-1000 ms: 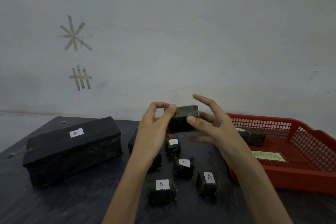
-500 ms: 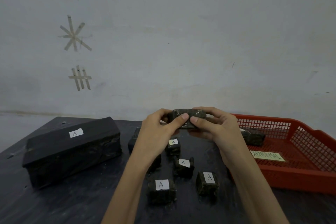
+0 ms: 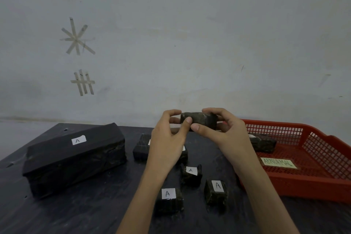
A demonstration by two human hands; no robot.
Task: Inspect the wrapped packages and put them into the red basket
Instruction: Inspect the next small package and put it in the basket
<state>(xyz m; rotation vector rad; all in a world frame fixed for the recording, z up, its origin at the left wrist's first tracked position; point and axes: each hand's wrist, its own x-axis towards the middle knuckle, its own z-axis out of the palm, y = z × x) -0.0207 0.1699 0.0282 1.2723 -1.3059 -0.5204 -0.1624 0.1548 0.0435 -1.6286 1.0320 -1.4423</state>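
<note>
Both hands hold a small dark wrapped package (image 3: 201, 120) up above the table's middle. My left hand (image 3: 167, 138) pinches its left end with thumb and fingers. My right hand (image 3: 226, 131) grips its right end. The red basket (image 3: 307, 182) stands on the table at the right, with one dark wrapped package (image 3: 263, 143) lying in its far left part and a green label reading "ABNORMAL" (image 3: 278, 163) on its floor. Several small wrapped packages marked "A" lie on the table below my hands, such as the package (image 3: 169, 200) and the package (image 3: 216, 191).
A large black wrapped block (image 3: 76, 157) with an "A" label lies on the dark table (image 3: 76, 214) at the left. Another small package (image 3: 141, 147) sits beside it, partly behind my left hand. A grey wall with tape marks rises behind the table.
My right hand closed onto the package, and the package turned in both hands from tilted to lying level. The hands stay at about the same height.
</note>
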